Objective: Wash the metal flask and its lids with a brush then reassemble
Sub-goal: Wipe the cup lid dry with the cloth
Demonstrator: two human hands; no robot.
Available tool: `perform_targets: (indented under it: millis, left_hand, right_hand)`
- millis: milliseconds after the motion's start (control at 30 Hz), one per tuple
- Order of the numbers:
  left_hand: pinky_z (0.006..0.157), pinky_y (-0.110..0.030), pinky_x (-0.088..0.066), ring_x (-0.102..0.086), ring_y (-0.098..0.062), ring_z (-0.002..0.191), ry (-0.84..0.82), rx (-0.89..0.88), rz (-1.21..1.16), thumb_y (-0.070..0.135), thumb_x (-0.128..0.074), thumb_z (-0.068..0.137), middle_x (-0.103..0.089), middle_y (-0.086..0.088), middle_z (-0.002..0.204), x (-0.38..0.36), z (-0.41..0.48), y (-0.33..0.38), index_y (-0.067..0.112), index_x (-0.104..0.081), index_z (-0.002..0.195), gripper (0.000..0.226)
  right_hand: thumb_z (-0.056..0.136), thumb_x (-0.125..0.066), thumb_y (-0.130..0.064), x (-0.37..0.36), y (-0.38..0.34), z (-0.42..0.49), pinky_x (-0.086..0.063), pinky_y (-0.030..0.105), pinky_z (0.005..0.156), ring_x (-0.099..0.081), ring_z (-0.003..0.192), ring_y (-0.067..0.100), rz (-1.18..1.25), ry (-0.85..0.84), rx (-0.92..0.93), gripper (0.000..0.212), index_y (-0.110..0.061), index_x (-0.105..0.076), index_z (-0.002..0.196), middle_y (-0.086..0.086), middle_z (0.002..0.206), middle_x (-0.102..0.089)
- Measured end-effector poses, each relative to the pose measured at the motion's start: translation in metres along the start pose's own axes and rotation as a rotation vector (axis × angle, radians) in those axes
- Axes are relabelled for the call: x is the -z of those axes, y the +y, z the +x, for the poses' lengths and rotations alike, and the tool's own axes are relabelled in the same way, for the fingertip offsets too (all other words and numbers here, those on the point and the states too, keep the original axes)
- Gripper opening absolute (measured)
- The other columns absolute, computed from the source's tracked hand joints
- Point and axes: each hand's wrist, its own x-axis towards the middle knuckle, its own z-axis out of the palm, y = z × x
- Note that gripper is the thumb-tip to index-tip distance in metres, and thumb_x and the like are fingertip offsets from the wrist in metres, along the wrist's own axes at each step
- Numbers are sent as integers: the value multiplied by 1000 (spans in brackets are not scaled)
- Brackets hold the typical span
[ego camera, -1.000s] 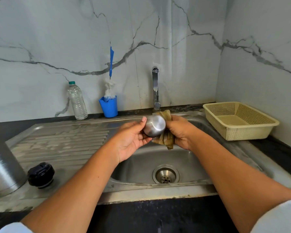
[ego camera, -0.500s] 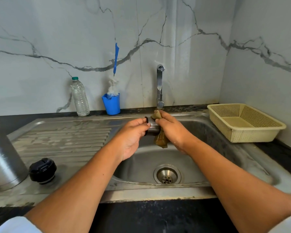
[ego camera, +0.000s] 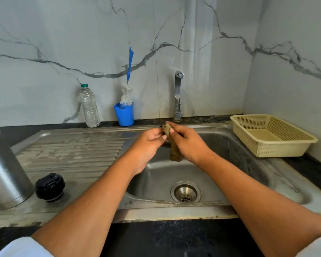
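Over the sink basin (ego camera: 230,164) my left hand (ego camera: 149,140) grips the flask's small metal cup lid. My fingers and the cloth hide nearly all of it; only a dark bit of its rim (ego camera: 161,126) shows. My right hand (ego camera: 186,142) pinches a brownish-green cloth (ego camera: 175,154) against the lid, and the cloth's end hangs down. The metal flask body (ego camera: 6,164) stands at the far left of the draining board. Beside it lies the black inner lid (ego camera: 50,187). A blue-handled brush (ego camera: 126,93) stands in a blue cup (ego camera: 124,115) by the wall.
The tap (ego camera: 178,93) rises behind my hands with no water visible. A clear plastic bottle (ego camera: 89,106) stands left of the blue cup. A beige plastic basket (ego camera: 272,136) sits on the right counter. The drain (ego camera: 185,191) lies below my hands.
The metal lid, plainly visible one second ago, has turned and is now mostly covered. Both hands have closed in together around it and the cloth. The view tilted slightly.
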Motion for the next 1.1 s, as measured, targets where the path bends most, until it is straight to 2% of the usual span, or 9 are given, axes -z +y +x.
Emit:
perform_targets:
  millis: [67,133,233,333,500,633,833,1000,1100]
  left_hand:
    - [122,-40,-35,-61,-15,129,-42,5,-7,12,-59,103,-72,-3,130,-4,-1,-1,11,-60,140,37]
    - [122,-36,-35,-60,-16,131,-91,-5,-42,8,-58,103,-69,-7,134,-9,-4,-1,5,-56,144,41]
    - [111,-25,-44,-64,-13,124,-133,-69,-52,5,-55,104,-73,-5,126,-10,-8,4,8,-62,136,33]
    - [99,-19,-48,-66,-8,117,-107,-131,-42,7,-53,104,-76,2,120,-5,-8,10,18,-65,127,29]
    - [107,-27,-47,-65,-7,121,-64,-206,115,7,-52,106,-74,5,124,-6,-4,13,23,-63,132,33]
    - [114,-31,-44,-62,-3,125,-172,-180,376,7,-51,107,-70,6,132,-10,-2,6,20,-61,139,36]
    - [106,-46,-52,-66,-13,115,-173,-142,668,10,-50,105,-72,0,122,-10,2,-4,20,-63,130,30]
    - [97,-33,-51,-67,-16,107,-75,-181,488,5,-50,105,-73,-1,112,-17,1,3,16,-67,118,24]
    - [96,-35,-50,-66,-14,100,-6,-146,211,19,-50,109,-73,-2,102,-17,-2,8,20,-69,105,19]
  right_hand:
    - [107,-46,-39,8,-4,-1,-48,28,69,-61,75,5,67,81,-51,32,-26,-68,126,-15,89,-71]
    - [106,-45,-40,15,-5,-2,-49,34,62,-63,72,19,180,124,-143,31,-23,-71,109,1,87,-71]
    - [105,-42,-46,20,-4,-5,-44,36,54,-64,69,29,377,71,-347,38,-20,-71,103,13,83,-71]
    - [109,-37,-34,19,-8,-6,-58,43,70,-73,84,35,740,-24,-439,42,-8,-67,120,22,100,-75]
    - [109,-38,-16,14,-9,-3,-63,36,78,-74,80,25,1078,50,-561,36,4,-66,118,22,96,-74]
    - [109,-35,-13,21,-9,-6,-64,38,71,-74,74,28,947,79,-692,35,9,-61,118,24,89,-72]
    - [104,-35,-10,30,-14,-6,-62,54,75,-70,89,37,950,107,-643,33,8,-54,124,31,114,-66]
    - [107,-40,-5,14,-16,-7,-58,44,89,-67,99,35,729,81,-385,31,3,-57,131,24,115,-68]
    - [107,-45,-9,5,-14,-11,-54,40,94,-65,113,27,555,33,-219,42,-22,-48,147,11,129,-67]
